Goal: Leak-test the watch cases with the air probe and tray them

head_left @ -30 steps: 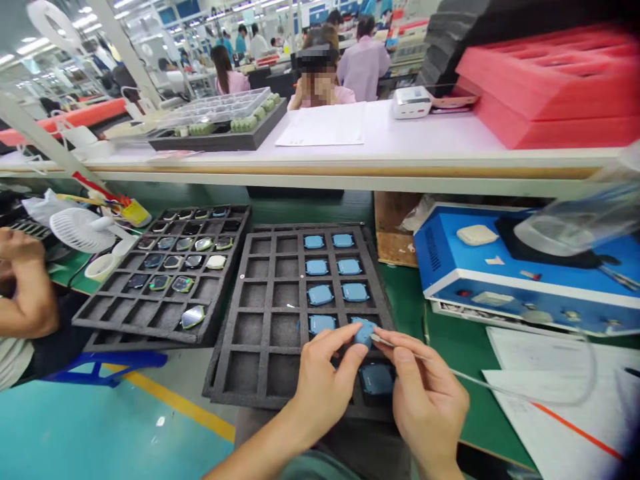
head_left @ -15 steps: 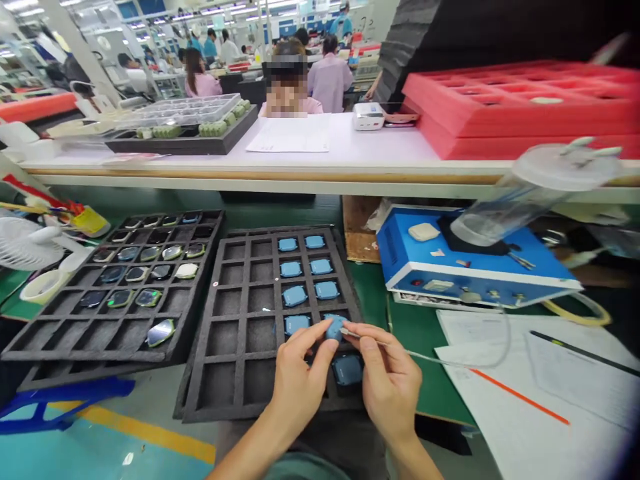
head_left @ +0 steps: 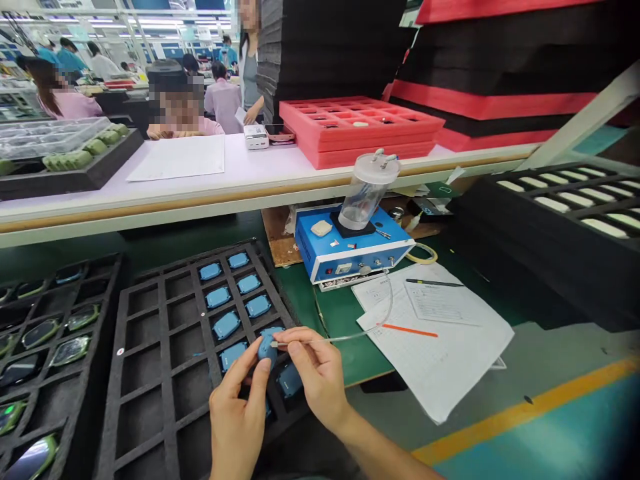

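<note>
My left hand [head_left: 237, 407] pinches a small blue watch case [head_left: 265, 352] between thumb and fingertips, tilted up over a black foam tray [head_left: 167, 373]. Closed around the end of a thin clear tube [head_left: 353, 336], my right hand [head_left: 317, 377] presses its metal-looking tip against the case, or very close to it. More blue watch cases [head_left: 227, 325] lie in the tray's right-hand compartments, some partly covered by my hands. The tube runs to the front of a blue box-shaped machine [head_left: 327, 257], which carries a clear cylinder [head_left: 361, 200].
Left of me, another foam tray [head_left: 93, 360] holds several watches. Papers [head_left: 435, 373] with an orange stick [head_left: 410, 330] and a black pen [head_left: 434, 283] lie right. A shelf [head_left: 240, 180] bears red foam trays [head_left: 360, 137]. Black foam trays [head_left: 530, 267] stand far right. Co-workers sit beyond.
My view has turned to the right, bringing in the far-right foam trays and a standing person. Both hands keep the watch case and tube tip together.
</note>
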### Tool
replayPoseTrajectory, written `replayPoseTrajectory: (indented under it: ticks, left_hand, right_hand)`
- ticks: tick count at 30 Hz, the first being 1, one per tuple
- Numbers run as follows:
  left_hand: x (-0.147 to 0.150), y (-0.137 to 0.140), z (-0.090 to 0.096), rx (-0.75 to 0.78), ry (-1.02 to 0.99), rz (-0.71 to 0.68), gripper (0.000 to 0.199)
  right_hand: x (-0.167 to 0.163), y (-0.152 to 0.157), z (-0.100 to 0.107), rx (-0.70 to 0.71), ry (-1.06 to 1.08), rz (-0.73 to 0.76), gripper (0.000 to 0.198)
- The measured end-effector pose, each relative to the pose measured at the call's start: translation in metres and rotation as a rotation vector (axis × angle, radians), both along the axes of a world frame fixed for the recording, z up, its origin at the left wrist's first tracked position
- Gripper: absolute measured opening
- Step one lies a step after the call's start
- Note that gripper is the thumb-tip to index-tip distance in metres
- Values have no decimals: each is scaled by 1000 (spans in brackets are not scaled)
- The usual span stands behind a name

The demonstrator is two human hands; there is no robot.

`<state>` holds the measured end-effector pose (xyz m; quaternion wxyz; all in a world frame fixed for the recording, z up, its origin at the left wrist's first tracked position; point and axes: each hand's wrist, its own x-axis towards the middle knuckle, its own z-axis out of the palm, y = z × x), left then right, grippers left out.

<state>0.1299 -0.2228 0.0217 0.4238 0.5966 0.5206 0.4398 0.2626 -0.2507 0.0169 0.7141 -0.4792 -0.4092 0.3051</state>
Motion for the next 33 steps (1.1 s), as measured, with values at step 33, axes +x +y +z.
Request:
replayPoseTrajectory:
  ticks: [33]
  left_hand:
    - [-4,0,2,0,23,-21,44]
  right_hand:
    - [-1,1,5,16,-22,-25,17]
